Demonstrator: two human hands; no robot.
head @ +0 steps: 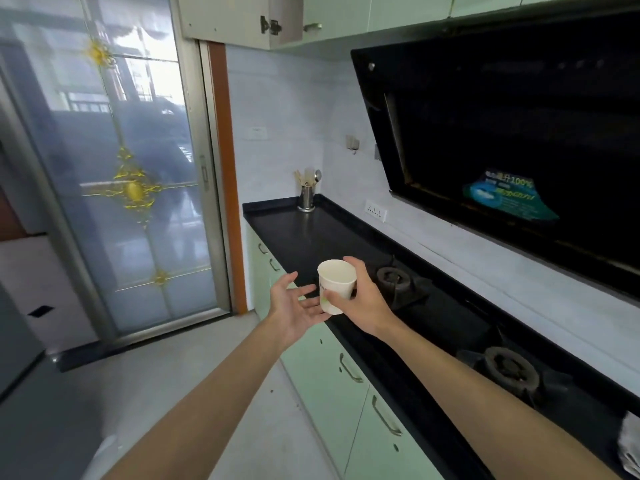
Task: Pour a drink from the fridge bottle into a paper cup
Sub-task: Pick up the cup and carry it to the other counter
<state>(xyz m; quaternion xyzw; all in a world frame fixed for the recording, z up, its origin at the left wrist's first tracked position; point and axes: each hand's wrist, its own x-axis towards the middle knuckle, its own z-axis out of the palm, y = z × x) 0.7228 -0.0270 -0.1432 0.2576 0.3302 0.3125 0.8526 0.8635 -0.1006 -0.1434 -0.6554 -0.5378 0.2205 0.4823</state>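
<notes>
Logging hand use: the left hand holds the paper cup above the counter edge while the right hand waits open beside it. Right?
Not quite. The head view shows the right hand holding the paper cup above the counter edge; the left hand waits open beside it.

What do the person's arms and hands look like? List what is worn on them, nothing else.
Both forearms are bare as far as the frame shows them: no sleeves or cuffs are visible. The left hand and the right hand wear no gloves. No watch, bracelet or ring shows on either wrist or on the visible fingers. No markings or bandages can be seen.
</notes>
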